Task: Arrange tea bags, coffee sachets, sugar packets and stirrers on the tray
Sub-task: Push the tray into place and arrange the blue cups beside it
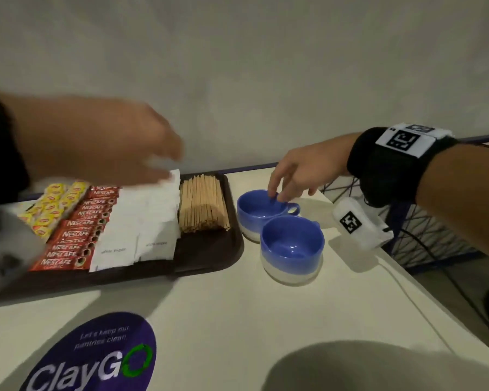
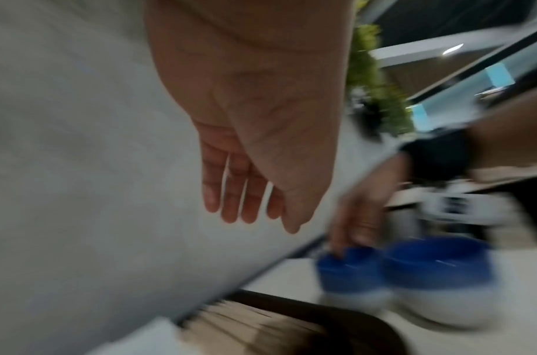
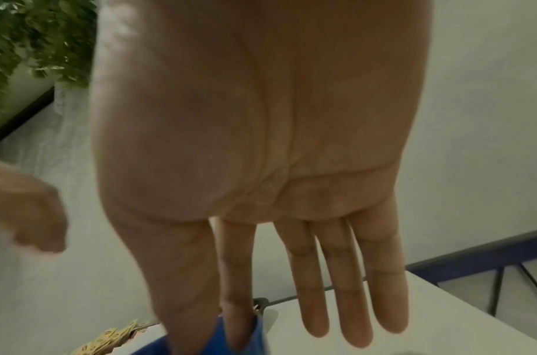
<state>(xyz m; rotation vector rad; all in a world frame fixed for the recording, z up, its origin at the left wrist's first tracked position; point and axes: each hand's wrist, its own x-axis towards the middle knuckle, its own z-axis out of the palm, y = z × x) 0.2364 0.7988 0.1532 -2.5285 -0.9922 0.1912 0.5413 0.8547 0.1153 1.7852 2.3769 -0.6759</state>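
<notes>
Apparently sorting done: left hand (image 1: 119, 142) hovered slack, empty; right hand (image 1: 297, 176) pinched far blue ceramic cup (image 1: 261, 210); next, seat it on dark brown plastic tray (image 1: 209, 249).

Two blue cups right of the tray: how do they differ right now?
The far cup has the right hand pinching its rim, index finger inside and thumb outside; the near cup is untouched. The far cup shows a handle on its right side; the near cup's handle is not clearly seen. The far cup stands closer to the tray. Both are blue over white, upright, empty, touching each other on the table.
</notes>
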